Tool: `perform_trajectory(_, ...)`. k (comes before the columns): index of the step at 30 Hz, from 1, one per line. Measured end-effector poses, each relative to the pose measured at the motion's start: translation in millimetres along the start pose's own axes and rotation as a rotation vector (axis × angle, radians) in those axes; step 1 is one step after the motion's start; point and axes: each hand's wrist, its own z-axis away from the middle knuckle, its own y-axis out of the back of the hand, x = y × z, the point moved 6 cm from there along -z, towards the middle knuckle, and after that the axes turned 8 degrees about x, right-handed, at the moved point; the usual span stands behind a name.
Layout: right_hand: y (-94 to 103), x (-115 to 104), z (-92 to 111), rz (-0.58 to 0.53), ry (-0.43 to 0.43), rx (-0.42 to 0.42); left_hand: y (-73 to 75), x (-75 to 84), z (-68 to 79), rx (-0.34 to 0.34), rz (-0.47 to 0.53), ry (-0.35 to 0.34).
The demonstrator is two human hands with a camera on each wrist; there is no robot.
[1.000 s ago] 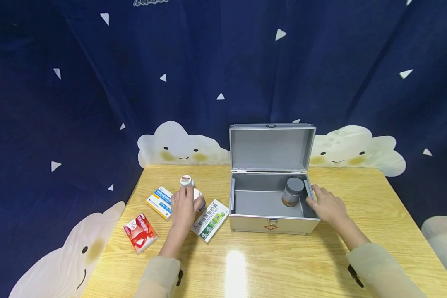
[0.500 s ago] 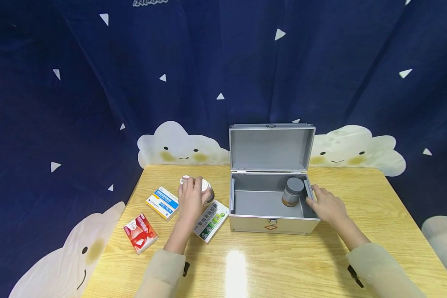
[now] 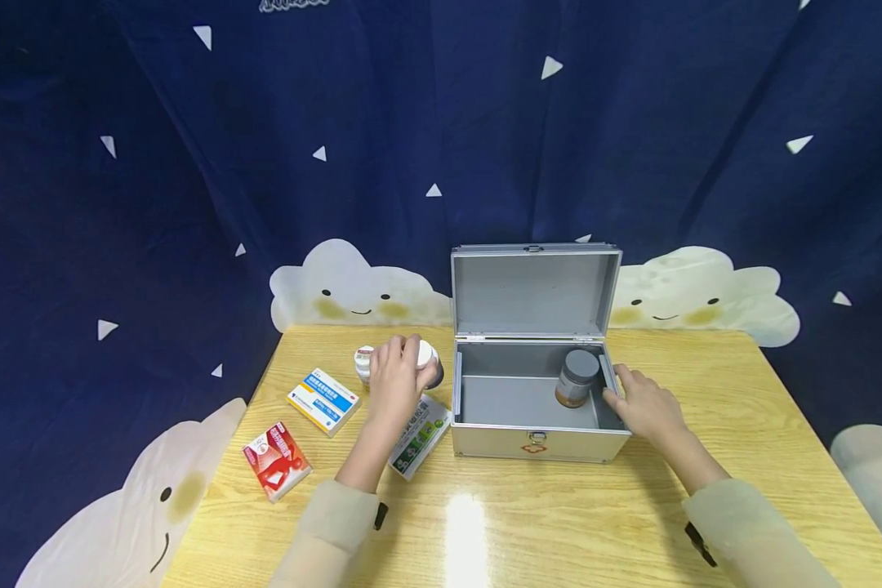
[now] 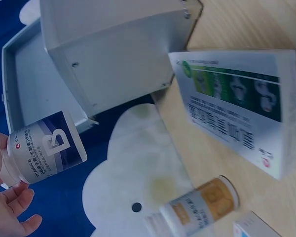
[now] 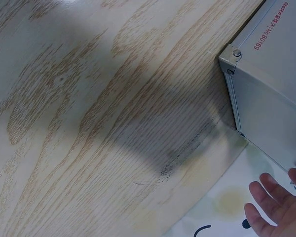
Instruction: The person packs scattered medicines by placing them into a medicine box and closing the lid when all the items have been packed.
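Observation:
My left hand (image 3: 394, 376) grips a white-capped vitamin B bottle (image 4: 47, 148) by the cap end, raised off the table left of the case. My right hand (image 3: 648, 404) rests at the right rim of an open silver first-aid case (image 3: 491, 442), its fingers (image 5: 269, 192) extended along the side wall. Inside the case a grey-lidded jar (image 3: 578, 379) stands at the right. A white and green medicine box (image 3: 420, 437) lies below my left hand, partly covered by it. Behind that hand stands another white-capped bottle (image 3: 363, 363), orange-labelled in the left wrist view.
A blue, white and yellow medicine box (image 3: 325, 401) and a red box (image 3: 277, 461) lie to the left on the wooden table (image 3: 529, 523). The case's raised lid (image 3: 535, 292) leans up in front of the dark blue curtain (image 3: 382, 98).
My left hand has lifted the vitamin B bottle from beside the other bottle and carried it right, toward the case. The right hand stays at the case's rim.

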Motion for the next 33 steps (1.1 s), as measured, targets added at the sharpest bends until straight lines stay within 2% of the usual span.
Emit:
perform_trajectory(10, -0.9, 0, -1, 0.011, -0.006, -0.007, -5.6, 24.6, -10.7, 0.042, -0.002, -0.091)
perform_trajectory(18, -0.9, 1, -1, 0.025, -0.003, 0.004, -17.2, 48.1, -13.9, -0.027, -0.001, -0.147)
perform_trajectory(26, -1.4, 1, -1, 0.046, 0.003, 0.016, -32.8, 71.7, -13.3, -0.024, -0.006, -0.240)
perform_trajectory(33, 0.9, -2, -1, 0.068, 0.001, 0.002, -48.4, 92.8, -12.1, -0.080, -0.041, -0.315)
